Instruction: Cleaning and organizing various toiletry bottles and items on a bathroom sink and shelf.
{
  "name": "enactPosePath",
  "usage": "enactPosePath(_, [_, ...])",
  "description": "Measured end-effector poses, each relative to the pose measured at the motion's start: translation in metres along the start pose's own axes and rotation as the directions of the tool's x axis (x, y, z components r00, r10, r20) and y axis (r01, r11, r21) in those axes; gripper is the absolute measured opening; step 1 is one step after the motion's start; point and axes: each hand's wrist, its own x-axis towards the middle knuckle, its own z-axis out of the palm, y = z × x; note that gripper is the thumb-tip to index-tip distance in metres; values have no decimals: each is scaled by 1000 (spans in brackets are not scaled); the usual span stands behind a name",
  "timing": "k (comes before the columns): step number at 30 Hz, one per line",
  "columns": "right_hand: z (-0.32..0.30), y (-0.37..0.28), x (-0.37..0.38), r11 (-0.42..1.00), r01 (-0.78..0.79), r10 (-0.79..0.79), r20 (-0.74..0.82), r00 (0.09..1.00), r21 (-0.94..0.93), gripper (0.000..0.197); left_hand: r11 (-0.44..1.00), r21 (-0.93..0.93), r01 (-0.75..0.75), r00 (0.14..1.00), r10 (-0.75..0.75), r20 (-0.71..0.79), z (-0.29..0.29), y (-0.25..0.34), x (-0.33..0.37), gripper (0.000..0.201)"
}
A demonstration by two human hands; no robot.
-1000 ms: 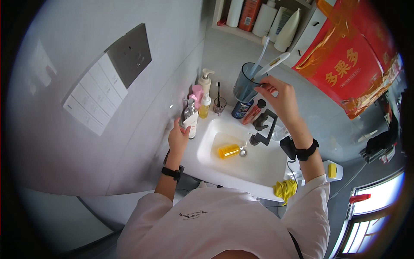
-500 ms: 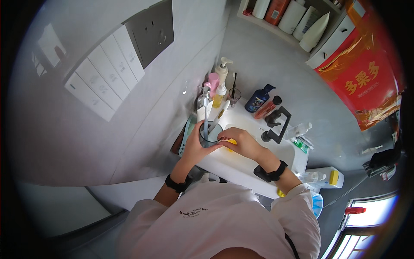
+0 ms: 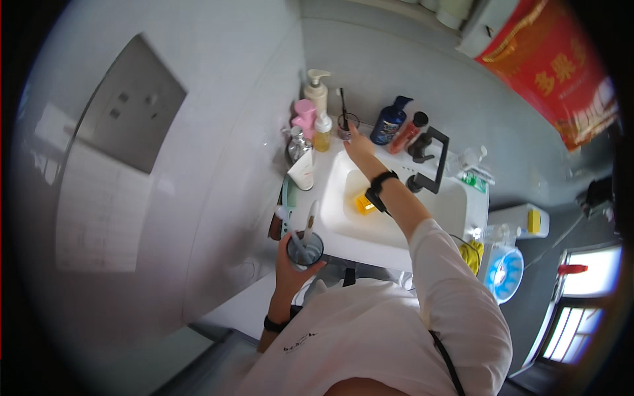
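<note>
Now: left hand (image 3: 290,267) grips cup (image 3: 304,249) | right hand (image 3: 358,146) outstretched at small glass (image 3: 347,124)

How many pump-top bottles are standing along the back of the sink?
2: a cream pump bottle at the left corner, and a dark blue pump bottle right of the small glass cup. Others may be hidden.

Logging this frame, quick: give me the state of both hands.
Left hand: closed around a dark translucent cup with a toothbrush in it.
Right hand: reaching to a small glass jar; its grip cannot be told.
</note>
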Motion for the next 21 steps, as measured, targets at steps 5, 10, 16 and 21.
enactPosePath(5, [22, -6, 32, 995, -54, 52, -28, 998, -84, 26, 992, 92, 84, 996, -86, 9, -13, 3, -21, 84])
enactPosePath(10, [35, 8, 27, 995, -13, 23, -104, 994, 95, 27, 988, 94, 123, 992, -123, -9, -19, -7, -30, 84])
enactPosePath(16, [56, 37, -18, 950, 49, 52, -313, 948, 307, 19, 989, 148, 18, 999, -25, 48, -8, -5, -8, 81])
enactPosePath(21, [50, 54, -107, 858, 196, -72, -269, 961, 474, 15, 999, 30, 25, 993, -28, 118, 9, -6, 7, 87])
